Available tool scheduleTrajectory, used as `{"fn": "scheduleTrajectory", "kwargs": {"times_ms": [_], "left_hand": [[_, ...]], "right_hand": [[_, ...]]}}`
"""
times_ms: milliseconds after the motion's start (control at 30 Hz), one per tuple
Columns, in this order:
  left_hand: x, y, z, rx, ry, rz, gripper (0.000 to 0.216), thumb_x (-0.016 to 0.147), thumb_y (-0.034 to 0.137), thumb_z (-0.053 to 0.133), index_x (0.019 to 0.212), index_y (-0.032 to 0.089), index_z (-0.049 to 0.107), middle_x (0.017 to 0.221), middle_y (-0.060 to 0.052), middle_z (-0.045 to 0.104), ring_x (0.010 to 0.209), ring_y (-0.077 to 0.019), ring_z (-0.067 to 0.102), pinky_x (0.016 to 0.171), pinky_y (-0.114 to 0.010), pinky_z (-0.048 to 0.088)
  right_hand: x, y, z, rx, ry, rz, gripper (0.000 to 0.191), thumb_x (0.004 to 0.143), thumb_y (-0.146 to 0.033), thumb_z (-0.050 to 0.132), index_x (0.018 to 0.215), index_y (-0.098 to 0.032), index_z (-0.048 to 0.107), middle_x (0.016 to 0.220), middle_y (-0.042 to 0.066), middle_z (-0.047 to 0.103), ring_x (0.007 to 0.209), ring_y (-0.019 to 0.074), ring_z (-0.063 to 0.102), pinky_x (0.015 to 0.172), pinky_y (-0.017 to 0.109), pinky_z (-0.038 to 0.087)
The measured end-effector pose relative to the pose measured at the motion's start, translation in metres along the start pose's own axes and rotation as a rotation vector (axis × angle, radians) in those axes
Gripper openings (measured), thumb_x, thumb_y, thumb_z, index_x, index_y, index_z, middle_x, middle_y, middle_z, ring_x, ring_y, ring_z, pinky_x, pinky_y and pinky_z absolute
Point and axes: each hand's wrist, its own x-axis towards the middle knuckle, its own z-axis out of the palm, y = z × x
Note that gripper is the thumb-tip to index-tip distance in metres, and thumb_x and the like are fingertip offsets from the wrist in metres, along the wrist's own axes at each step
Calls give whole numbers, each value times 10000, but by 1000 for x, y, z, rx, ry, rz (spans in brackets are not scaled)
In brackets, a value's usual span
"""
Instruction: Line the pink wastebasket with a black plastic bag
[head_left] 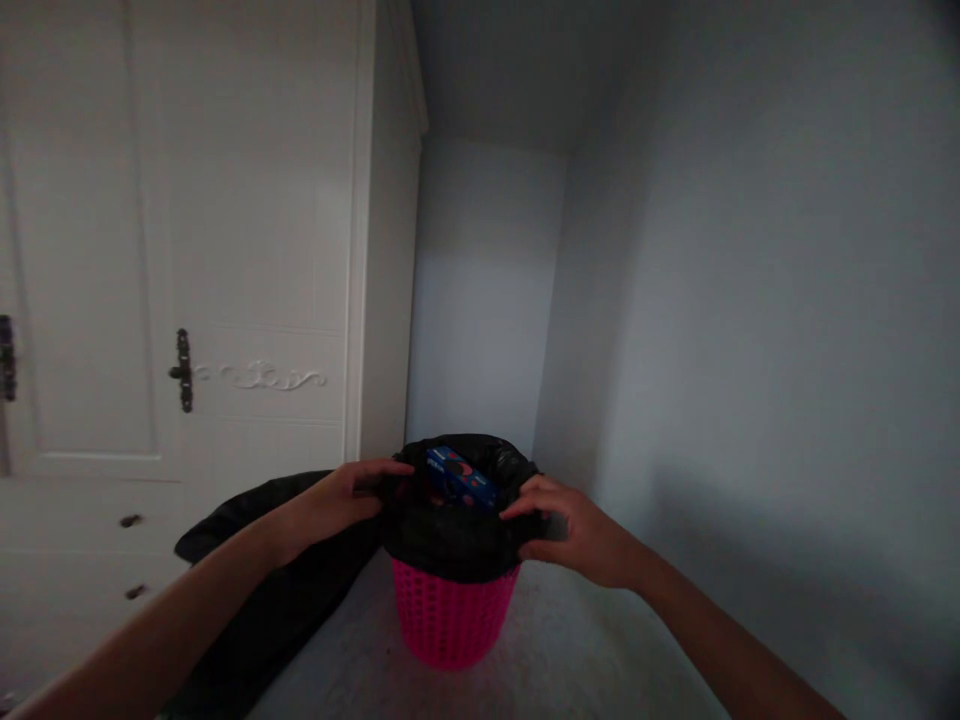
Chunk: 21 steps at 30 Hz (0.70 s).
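A pink perforated wastebasket [456, 615] stands upright on a pale surface. Its top is covered by a black plastic bag [454, 545] folded over the rim. Inside the mouth of the bag rests a blue box [459, 478] with colourful print, tilted; its lower part is hidden. My left hand [341, 505] pinches the bag's edge on the left side of the basket. On the opposite side, my right hand [574, 530] has its thumb and fingers curled round the bag's edge.
A white wardrobe [262, 250] with dark handles and drawers stands at the left. Beneath my left forearm lies a long black object [270, 600] whose kind I cannot make out. A pale wall [772, 330] runs along the right, close to the basket.
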Motion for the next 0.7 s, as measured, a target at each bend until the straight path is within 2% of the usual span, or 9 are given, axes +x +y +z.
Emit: {"fn": "scheduleTrajectory", "kwargs": {"times_ms": [67, 100, 267, 367, 433, 533, 600, 700], "left_hand": [[-2, -1, -4, -17, -38, -24, 610, 598, 165, 768, 1200, 247, 818, 1320, -81, 780, 1222, -319, 718, 1040, -395, 565], [-3, -1, -6, -29, -47, -40, 625, 595, 158, 754, 1211, 247, 817, 1328, -80, 777, 1210, -314, 726, 1038, -387, 566], [-8, 0, -15, -179, -53, -83, 575, 611, 218, 836, 1185, 236, 829, 1302, -100, 789, 1192, -350, 739, 1067, -426, 564], [-5, 2, -18, -216, -26, -98, 540, 605, 331, 937, 1125, 228, 839, 1233, -115, 812, 1214, -374, 726, 1083, -454, 556], [5, 1, -17, -173, 59, -73, 491, 630, 438, 945, 1054, 215, 838, 1154, -114, 829, 1190, -350, 733, 1054, -419, 567], [32, -4, -12, -149, 341, -14, 432, 685, 545, 874, 911, 183, 808, 1059, -118, 826, 1092, -287, 751, 944, -332, 589], [55, -9, -8, -155, 508, -37, 417, 677, 487, 862, 937, 172, 779, 1006, -111, 813, 982, -262, 760, 819, -322, 600], [87, -13, -4, -102, 595, -84, 412, 638, 318, 858, 1009, 170, 758, 913, -95, 796, 860, -262, 755, 677, -321, 567]], "right_hand": [[2, 1, 3, -6, 49, 2, 104, 879, -363, 824, 944, -282, 818, 1016, 36, 677, 944, 207, 637, 859, 321, 477], [4, 1, 4, 8, 87, 11, 116, 891, -377, 807, 893, -263, 790, 973, 28, 665, 891, 194, 621, 806, 302, 467], [13, 2, 12, 86, 331, 95, 382, 1010, -581, 587, 833, -244, 623, 731, -21, 558, 691, 165, 520, 645, 277, 394], [20, 3, 15, 120, 500, 140, 439, 977, -659, 594, 813, -252, 599, 669, -28, 544, 647, 171, 531, 632, 290, 414], [27, 5, 14, 246, 604, 167, 455, 920, -682, 661, 792, -248, 615, 699, -13, 589, 682, 178, 566, 650, 294, 446], [41, 6, 8, 588, 739, 285, 436, 793, -640, 810, 780, -238, 642, 823, 23, 690, 801, 197, 634, 681, 290, 501], [52, 8, 3, 765, 811, 389, 404, 739, -575, 868, 826, -241, 659, 894, 38, 736, 857, 207, 670, 666, 280, 529], [67, 13, -2, 864, 878, 466, 376, 746, -526, 866, 915, -260, 662, 940, 43, 756, 892, 214, 701, 656, 281, 579]]}}
